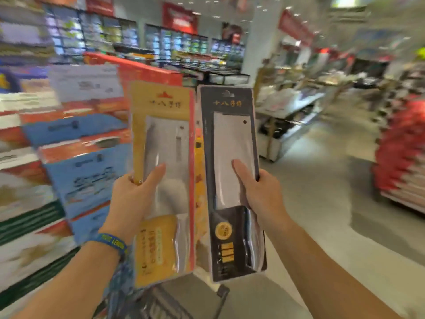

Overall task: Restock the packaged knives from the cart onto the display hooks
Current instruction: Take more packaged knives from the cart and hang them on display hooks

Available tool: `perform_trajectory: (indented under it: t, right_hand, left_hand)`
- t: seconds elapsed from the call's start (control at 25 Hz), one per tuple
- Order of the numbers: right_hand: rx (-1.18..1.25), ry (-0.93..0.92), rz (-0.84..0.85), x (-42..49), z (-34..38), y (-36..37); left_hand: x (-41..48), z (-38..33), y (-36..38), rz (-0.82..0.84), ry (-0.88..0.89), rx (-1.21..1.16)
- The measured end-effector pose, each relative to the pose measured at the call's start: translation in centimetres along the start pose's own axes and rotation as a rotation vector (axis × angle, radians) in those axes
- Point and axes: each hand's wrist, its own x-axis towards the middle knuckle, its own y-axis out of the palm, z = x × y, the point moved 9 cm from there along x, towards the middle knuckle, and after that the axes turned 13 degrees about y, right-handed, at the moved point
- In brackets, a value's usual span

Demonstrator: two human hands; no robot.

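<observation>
- Currently, both hands are loaded: the left hand (128,194) grips a yellow knife package (165,134) by its left edge, with the thumb laid across the clear front over the blade.
- The right hand (262,194) grips a black knife package (230,139) by its right edge in the same fashion, thumb on the front and fingers curled round the side.
- Both packages are held upright and close side by side, top ends uppermost. They are raised above the cart (158,302), of which only part of the dark frame shows at the bottom edge.
- No display hooks can be made out. The view is heavily blurred, with boxed stock (87,180) stacked at the left and an open aisle to the right.
- Assessment: pick-up from the cart appears done for these two items. Carrying them to the display and hanging each by its top end remains.
- How many packages are left in the cart, or already hung, cannot be told.
</observation>
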Motion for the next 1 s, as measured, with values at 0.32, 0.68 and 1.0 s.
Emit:
perform_trajectory:
  t: [0.32, 0.68, 1.0]
  right_hand:
    - [0.142, 0.075, -0.386, 4.0, -9.7, -27.3]
    - [0.211, 0.313, -0.868, -0.2, -29.0, -54.5]
    - [0.412, 0.688, -1.302, -10.6, -42.2, -64.0]
  left_hand:
    - [-4.4, 0.2, 29.5, 0.338, 0.083, -0.101]
    - [-21.8, 1.9, 62.6, 0.917, 0.189, -0.086]
    - [-37.4, 4.8, 80.9, 1.32, 0.115, -0.25]
